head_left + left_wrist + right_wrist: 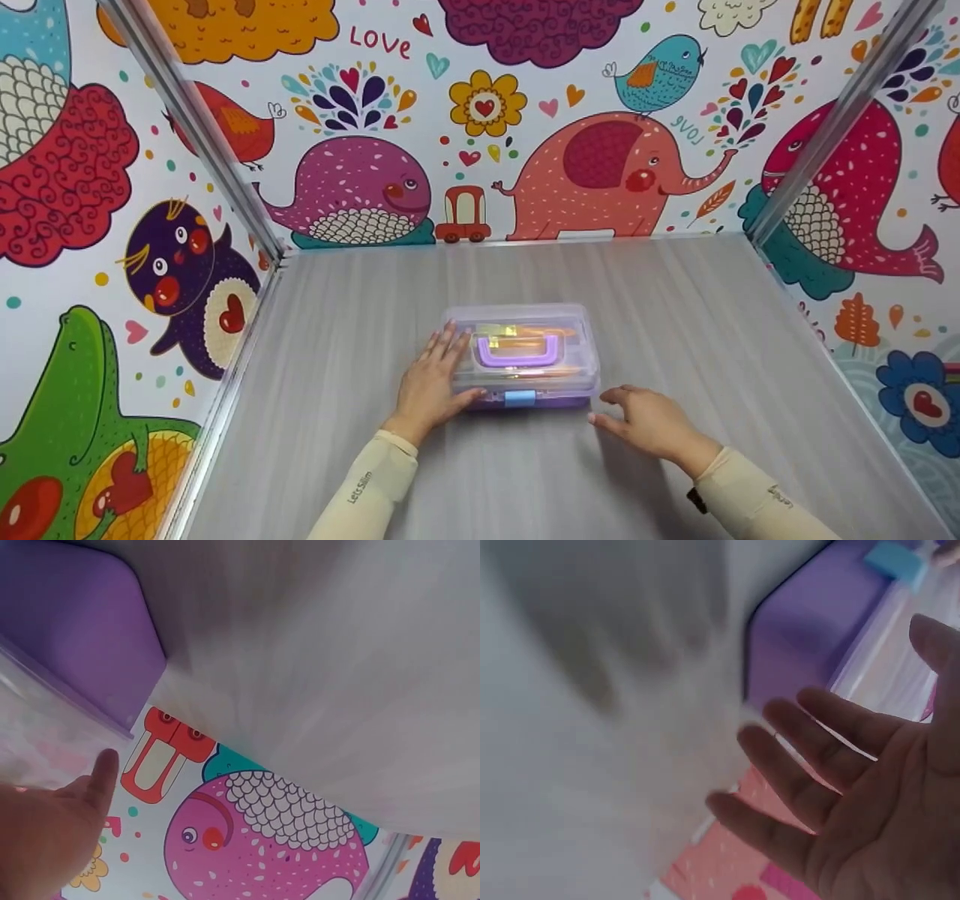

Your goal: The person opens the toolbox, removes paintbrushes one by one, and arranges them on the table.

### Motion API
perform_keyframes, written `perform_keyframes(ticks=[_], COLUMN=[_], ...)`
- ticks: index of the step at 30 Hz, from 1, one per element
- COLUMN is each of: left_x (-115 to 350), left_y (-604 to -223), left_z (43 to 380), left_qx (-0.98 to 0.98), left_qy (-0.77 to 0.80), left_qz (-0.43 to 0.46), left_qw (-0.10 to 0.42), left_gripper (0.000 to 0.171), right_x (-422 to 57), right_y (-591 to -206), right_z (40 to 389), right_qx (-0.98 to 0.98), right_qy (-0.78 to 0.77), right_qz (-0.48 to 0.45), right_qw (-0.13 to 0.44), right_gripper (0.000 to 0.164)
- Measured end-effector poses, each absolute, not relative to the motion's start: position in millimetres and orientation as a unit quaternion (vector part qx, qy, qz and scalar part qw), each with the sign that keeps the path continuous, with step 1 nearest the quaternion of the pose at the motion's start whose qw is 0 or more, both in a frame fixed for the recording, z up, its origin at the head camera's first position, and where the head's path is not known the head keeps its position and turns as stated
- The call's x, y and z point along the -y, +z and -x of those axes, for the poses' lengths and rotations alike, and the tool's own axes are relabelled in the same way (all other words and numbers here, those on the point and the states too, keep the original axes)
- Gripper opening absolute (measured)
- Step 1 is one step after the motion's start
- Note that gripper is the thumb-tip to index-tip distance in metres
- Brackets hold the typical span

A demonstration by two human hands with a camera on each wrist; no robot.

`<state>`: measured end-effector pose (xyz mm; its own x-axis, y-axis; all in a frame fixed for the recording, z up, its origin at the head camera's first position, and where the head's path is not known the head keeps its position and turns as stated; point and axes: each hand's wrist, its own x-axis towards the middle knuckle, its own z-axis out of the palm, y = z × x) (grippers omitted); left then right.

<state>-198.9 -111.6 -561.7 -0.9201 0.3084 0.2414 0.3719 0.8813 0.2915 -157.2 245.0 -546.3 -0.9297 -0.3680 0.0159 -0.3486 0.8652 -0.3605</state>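
Observation:
A box (525,375) with a clear lid, a purple base and a purple carry handle (519,360) sits on the table. Its blue latch (520,398) faces the person, and brushes with orange handles (536,343) show through the lid. Along the box's left side rests the left hand (433,382), fingers extended on the lid's edge and thumb at the front corner. The right hand (649,420) hovers just off the box's right front corner, its fingers spread and holding nothing. In the right wrist view, the purple base (802,630) lies beyond those fingers.
The grey wood-grain table (360,300) has a printed back panel (487,172) with cartoon animals behind it. Metal rails (217,150) edge the side panels. Both forearms wear cream sleeves (375,480).

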Motion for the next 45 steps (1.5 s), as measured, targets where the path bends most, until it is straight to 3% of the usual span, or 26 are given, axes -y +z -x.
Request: perform_keyframes(ticks=[4,16,25,35,45], left_x=[112,114,114,115,111], left_y=[-561,-566,-565,-568,-570], left_z=[200,200,201,200,199], left_qx=[0.963,0.955,0.955,0.949,0.938], left_qy=[-0.186,-0.220,-0.221,-0.228,-0.289], left_qz=[0.171,0.162,0.166,0.176,0.158], left_qw=[0.097,0.112,0.112,0.123,0.107], left_gripper=[0.100,0.099,0.098,0.097,0.095], right_x=[-230,-184,-155,-140,-136], right_y=[-549,-563,-578,-588,-590], right_z=[158,167,165,163,163], right_qx=[-0.945,-0.921,-0.834,-0.696,-0.604], right_qy=[-0.245,-0.284,-0.488,-0.656,-0.727], right_qz=[0.202,0.216,0.085,-0.058,-0.152], right_qw=[0.080,0.158,0.243,0.286,0.290], right_gripper=[0.052,0.037,0.047,0.060,0.051])
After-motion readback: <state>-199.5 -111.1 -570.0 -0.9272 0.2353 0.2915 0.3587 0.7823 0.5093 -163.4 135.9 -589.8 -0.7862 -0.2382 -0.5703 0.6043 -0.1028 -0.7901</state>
